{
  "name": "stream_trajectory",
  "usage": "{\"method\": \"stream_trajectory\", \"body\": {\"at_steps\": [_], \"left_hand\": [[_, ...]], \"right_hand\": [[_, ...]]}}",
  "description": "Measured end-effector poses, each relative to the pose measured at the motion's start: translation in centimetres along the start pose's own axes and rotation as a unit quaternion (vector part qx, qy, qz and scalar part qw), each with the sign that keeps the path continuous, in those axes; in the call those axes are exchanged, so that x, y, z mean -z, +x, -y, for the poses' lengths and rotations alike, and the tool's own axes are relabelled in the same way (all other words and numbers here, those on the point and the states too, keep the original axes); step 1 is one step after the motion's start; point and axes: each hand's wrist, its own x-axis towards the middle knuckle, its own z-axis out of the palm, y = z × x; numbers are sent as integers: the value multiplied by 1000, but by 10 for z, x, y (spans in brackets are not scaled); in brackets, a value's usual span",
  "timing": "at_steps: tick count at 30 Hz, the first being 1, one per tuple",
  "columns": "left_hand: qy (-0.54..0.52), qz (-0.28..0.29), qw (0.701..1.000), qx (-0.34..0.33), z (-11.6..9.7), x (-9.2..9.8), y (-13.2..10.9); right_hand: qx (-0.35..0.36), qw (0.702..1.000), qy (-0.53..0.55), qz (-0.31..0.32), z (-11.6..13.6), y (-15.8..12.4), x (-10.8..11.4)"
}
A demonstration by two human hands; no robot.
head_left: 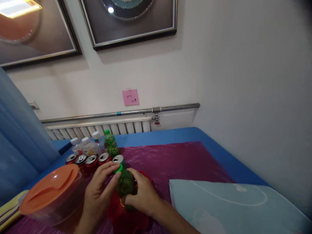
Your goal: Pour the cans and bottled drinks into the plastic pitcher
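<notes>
A green bottle (125,182) with a green cap (119,168) is tilted between my hands. My left hand (101,183) pinches the cap between thumb and fingers. My right hand (142,191) is wrapped round the bottle's body, hiding part of it. Below the bottle lies a red, wavy-edged thing (129,222), mostly covered by my hands; I cannot make out what it is. Just beyond my left hand stand several opened drink cans (91,160), with a teal can (119,158) nearest the bottle.
Behind the cans stand a green-labelled bottle (111,144) and white-capped bottles (89,148). An orange-lidded tub (53,191) is at left. Purple plastic sheeting (175,159) covers the blue surface (185,133). A light-blue folded cloth (234,204) lies at right. A radiator (126,126) runs along the wall.
</notes>
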Motion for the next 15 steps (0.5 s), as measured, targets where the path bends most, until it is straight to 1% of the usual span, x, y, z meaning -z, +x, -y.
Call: {"method": "stream_trajectory", "body": {"at_steps": [3, 6, 10, 12, 13, 15], "left_hand": [[51, 9, 997, -62, -3, 1, 2], [101, 3, 986, -131, -3, 0, 1], [136, -3, 972, -190, 0, -1, -3], [134, 9, 972, -192, 1, 0, -4], [125, 19, 976, -179, 1, 1, -4], [93, 34, 986, -134, 1, 1, -3]], "right_hand": [[-8, 1000, -4, -3, 1, 0, 0], [-20, 1000, -12, -8, 1, 0, -1], [-11, 1000, -10, -14, 0, 0, -2], [-10, 1000, -8, -14, 2, 0, -1], [-11, 1000, -9, -14, 3, 0, -1], [-18, 1000, -8, -9, 5, 0, 0]]}}
